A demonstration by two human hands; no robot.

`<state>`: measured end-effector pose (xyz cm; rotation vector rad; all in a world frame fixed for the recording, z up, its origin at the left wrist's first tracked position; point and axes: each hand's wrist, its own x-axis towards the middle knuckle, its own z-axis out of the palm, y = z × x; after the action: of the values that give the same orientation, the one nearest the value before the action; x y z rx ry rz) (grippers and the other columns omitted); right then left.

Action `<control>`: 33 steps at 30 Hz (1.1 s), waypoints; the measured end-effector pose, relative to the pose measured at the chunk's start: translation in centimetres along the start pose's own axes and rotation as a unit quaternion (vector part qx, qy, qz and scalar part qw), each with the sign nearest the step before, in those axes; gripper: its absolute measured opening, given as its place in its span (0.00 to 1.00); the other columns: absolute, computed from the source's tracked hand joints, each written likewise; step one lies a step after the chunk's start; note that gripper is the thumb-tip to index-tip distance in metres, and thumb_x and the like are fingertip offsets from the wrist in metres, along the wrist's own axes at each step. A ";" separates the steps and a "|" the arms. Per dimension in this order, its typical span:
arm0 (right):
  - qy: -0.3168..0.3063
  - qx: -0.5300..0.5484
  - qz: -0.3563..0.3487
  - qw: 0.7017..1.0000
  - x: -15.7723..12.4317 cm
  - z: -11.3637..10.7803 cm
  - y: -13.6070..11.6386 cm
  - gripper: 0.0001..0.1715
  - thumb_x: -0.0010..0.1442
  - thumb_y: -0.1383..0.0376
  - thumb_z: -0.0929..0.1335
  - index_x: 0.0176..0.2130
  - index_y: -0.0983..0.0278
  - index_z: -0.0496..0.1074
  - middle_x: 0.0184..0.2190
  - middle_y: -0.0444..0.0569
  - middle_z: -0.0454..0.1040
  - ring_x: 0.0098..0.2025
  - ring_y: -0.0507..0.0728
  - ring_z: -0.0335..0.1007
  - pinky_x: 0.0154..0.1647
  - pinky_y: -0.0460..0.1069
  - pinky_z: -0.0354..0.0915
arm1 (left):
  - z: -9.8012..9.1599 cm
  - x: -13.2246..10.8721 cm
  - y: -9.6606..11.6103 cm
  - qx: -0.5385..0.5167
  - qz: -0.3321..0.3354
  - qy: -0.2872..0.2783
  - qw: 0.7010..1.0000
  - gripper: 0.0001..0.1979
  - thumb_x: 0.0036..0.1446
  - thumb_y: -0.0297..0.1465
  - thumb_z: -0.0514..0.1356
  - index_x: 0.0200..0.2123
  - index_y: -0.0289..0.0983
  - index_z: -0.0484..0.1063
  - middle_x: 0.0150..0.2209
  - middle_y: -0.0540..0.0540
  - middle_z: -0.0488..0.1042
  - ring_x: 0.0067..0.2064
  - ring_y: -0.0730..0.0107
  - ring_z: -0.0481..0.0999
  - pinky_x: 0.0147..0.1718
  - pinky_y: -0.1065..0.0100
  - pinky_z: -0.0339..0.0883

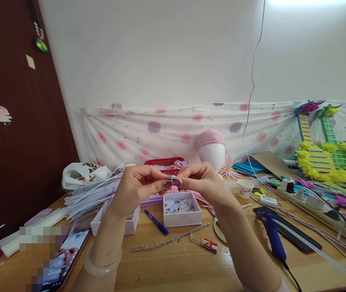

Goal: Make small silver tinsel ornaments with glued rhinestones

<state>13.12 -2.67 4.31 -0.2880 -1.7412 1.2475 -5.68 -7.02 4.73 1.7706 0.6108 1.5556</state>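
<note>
Both hands are raised together above a wooden table [173,259]. My left hand [138,184] and my right hand [203,180] pinch a small silvery glittery piece [171,178] between thumbs and forefingers. The fingers are closed on it, nails painted dark pink. A pale bangle [101,265] circles my left wrist. Just below the hands stands a small white box [181,209] holding silvery-white shapes. A silver glitter pipe cleaner [168,242] lies on the table in front of the box.
A blue pen [156,222], a small glue tube [205,243] and a blue glue gun [272,235] lie nearby. A phone [66,259] sits at front left. A foam head with pink yarn [211,148], a red basket [163,162], a paper cup [245,188] and colourful crafts [325,158] stand behind.
</note>
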 end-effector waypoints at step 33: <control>0.079 -0.179 -0.078 0.978 -0.7 -0.2 -1.0 0.10 0.55 0.58 0.75 0.30 0.63 0.83 0.28 0.49 0.79 0.32 0.55 0.72 0.32 0.49 0.65 | 1.0 0.3 -0.9 -0.015 0.008 0.100 0.995 0.03 0.49 0.29 0.69 0.26 0.36 0.80 0.21 0.50 0.77 0.23 0.75 0.76 0.25 0.77 0.72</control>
<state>13.94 -3.45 4.82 -0.4375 -1.8051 0.7738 -4.56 -6.40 4.19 1.6126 0.6668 1.7570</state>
